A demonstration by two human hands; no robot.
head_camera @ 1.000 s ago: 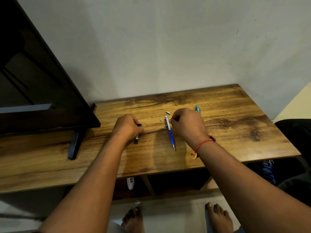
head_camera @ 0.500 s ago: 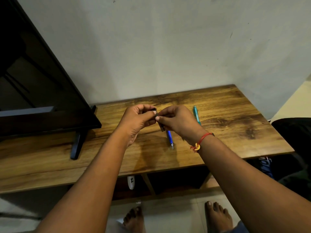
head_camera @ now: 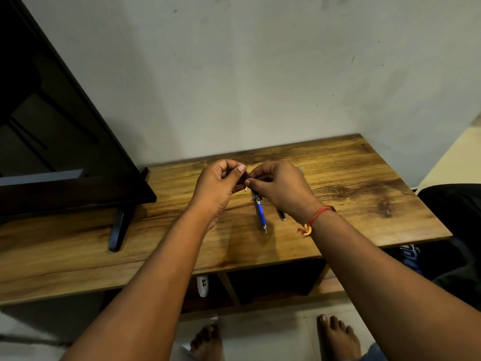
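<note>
Pen piece [head_camera: 246, 175], one, pinched by left hand [head_camera: 217, 185] and right hand [head_camera: 282, 190], one blue pen [head_camera: 260, 213] on table [head_camera: 364, 175]

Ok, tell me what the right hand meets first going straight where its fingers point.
Its fingers point left, at the dark part both hands pinch, so the right hand would press that into the left hand first. They seem level, though depth is uncertain.

Wood-grain worktop [head_camera: 364, 183] against wall. Black screen [head_camera: 52, 152] stands at left, stand foot [head_camera: 119, 227] on surface. Blue pen [head_camera: 260, 212] lies mid-worktop, tip toward near edge. Dark pen tip [head_camera: 282, 215] just right of it, rest hidden. Teal pen [head_camera: 301, 170] farther back, mostly hidden.
</note>
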